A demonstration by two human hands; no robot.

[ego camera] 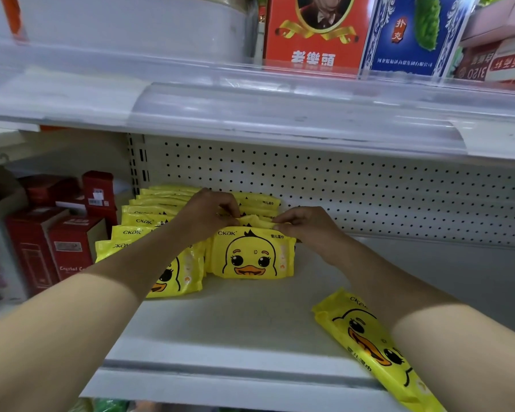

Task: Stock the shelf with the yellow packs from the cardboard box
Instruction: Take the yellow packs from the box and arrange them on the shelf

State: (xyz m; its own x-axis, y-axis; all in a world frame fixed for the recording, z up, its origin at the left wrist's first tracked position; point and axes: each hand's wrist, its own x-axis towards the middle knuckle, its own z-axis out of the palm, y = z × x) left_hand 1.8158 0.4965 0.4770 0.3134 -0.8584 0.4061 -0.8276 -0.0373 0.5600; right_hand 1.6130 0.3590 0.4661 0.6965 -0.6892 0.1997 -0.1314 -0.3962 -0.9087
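loose on the white metal shelf (235, 322), a flat yellow duck-printed plastic pack (366, 337) lies in front and to the right of the upright duck-faced pack (252, 254), partly under the right forearm, so the right hand (305, 226) is the nearer one. just behind that upright pack, the left hand (208, 214) and the right hand each pinch one end of another yellow pack (254, 220) by its top edge, long axis left-to-right. the cardboard box is out of view, and the row behind is largely hidden.

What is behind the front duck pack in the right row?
Behind the duck pack, more yellow packs stand back to the pegboard. The left hand and right hand pinch the top of the nearest pack. Their faces and count are covered.
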